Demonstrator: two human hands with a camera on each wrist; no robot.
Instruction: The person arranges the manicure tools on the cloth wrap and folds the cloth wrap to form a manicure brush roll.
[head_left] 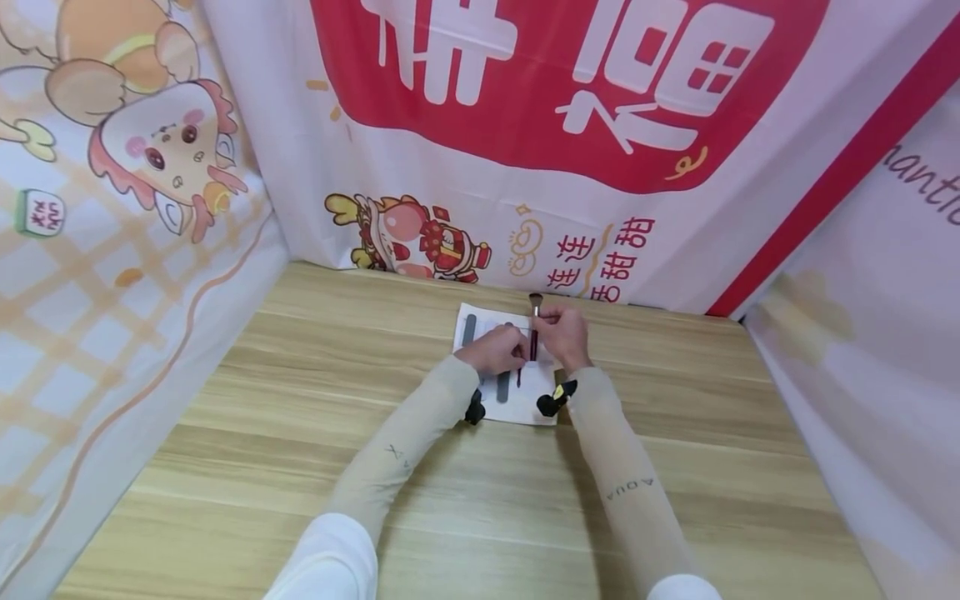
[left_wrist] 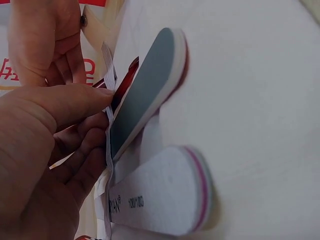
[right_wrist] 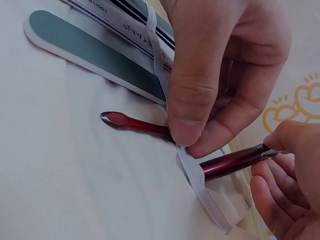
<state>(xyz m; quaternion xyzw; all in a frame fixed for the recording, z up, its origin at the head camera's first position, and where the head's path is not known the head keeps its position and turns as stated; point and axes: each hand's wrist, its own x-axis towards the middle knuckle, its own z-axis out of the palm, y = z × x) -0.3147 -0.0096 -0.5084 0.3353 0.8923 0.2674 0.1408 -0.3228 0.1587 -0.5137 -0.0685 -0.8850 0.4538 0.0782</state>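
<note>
My right hand (head_left: 564, 333) pinches a makeup brush (head_left: 535, 346) with a glossy dark red handle, bristles pointing away from me. In the right wrist view, the handle's end meets a white elastic band (right_wrist: 199, 186); whether it has slipped beneath cannot be told. With thumb and fingers, my left hand (head_left: 497, 348) pinches this band, stitched across a white cloth holder (head_left: 536, 400). Just under my left thumb, a second red handle (right_wrist: 135, 124) sticks out from the band. A grey-green nail file (left_wrist: 147, 90) and a pale printed nail file (left_wrist: 162, 192) are tucked alongside.
A wood-grain table (head_left: 337, 358) lies under the holder. Behind it hangs a white and red printed cloth (head_left: 480, 150), and patterned cloths stand at both sides. A black wrist camera (head_left: 557, 398) sits on my right wrist, near the holder.
</note>
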